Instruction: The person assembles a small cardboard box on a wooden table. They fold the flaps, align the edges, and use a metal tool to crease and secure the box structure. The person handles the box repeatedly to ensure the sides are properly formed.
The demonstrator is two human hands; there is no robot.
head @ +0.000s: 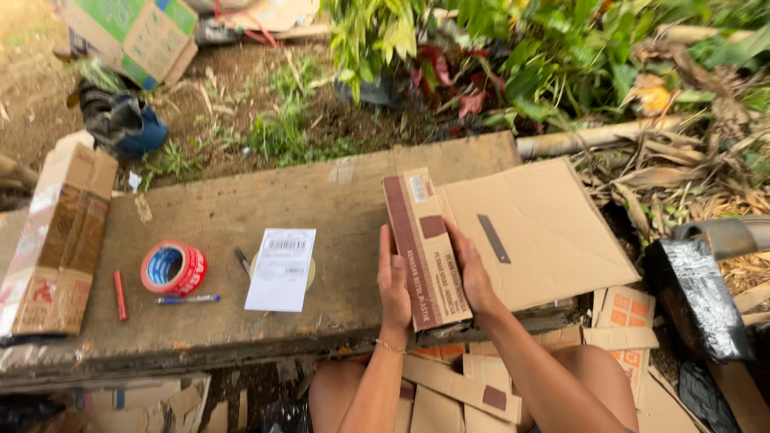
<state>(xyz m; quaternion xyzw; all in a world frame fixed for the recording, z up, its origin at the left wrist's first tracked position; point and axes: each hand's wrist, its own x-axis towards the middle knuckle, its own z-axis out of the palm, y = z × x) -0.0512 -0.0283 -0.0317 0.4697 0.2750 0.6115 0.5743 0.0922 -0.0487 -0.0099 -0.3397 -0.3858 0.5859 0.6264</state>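
A flat brown cardboard box (529,228) lies on a weathered wooden board (241,216). Its narrow printed flap (425,248) with dark red stripes is folded up along the left side. My left hand (393,285) presses the flap's left edge. My right hand (472,271) rests on the flap's right edge, fingers on the cardboard. Both hands hold this flap between them. A thin bracelet circles my left wrist.
On the board lie a white shipping label (281,269), a red-and-blue tape roll (173,269), a blue pen (188,299), a red marker (119,294) and a small black cutter (242,261). A taped cardboard box (56,240) stands at left. Flattened cartons (473,385) lie by my knees; plants behind.
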